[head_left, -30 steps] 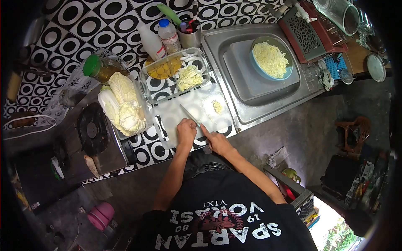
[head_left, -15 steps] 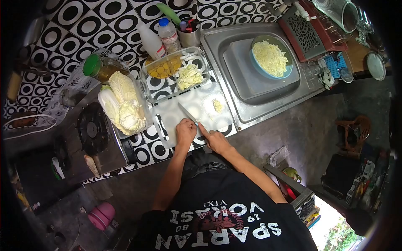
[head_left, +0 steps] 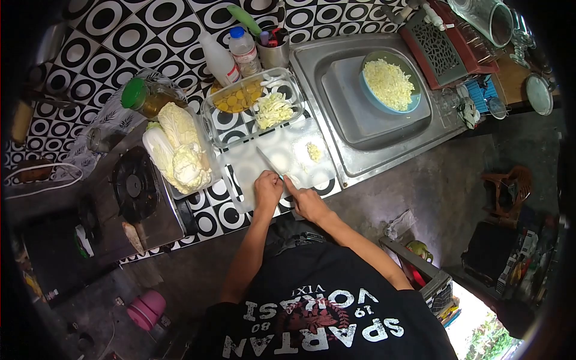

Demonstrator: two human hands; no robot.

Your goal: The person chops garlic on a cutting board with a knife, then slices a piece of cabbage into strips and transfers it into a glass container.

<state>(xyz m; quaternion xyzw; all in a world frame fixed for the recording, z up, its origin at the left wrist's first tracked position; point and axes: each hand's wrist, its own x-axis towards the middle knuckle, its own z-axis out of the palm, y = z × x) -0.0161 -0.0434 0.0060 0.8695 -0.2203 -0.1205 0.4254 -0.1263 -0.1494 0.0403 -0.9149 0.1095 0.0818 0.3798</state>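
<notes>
Both hands are together at the near edge of a translucent cutting board (head_left: pixel 246 165). My right hand (head_left: pixel 312 205) is closed around a knife (head_left: pixel 268 158), its index finger stretched along the tool and the blade pointing away to the upper left. Right beside it, my left hand (head_left: pixel 268 188) is curled with its fingers tucked against the knife; whatever it pinches is hidden. A small heap of chopped pale pieces (head_left: pixel 314 152) lies on the board's right side. Beyond the board, a clear container (head_left: pixel 218 141) holds yellow-orange round slices and cut pale vegetable pieces (head_left: pixel 273 110).
Napa cabbages (head_left: pixel 187 147) fill a tray at left, near a gas burner (head_left: pixel 135 183). To the right, a bowl of chopped pale vegetable (head_left: pixel 389 84) stands in the steel sink (head_left: pixel 336 141). Bottles (head_left: pixel 243 53) and a utensil cup (head_left: pixel 275 56) stand behind the container.
The whole view has shifted very slightly. Both hands and the knife keep nearly the same place on the board.
</notes>
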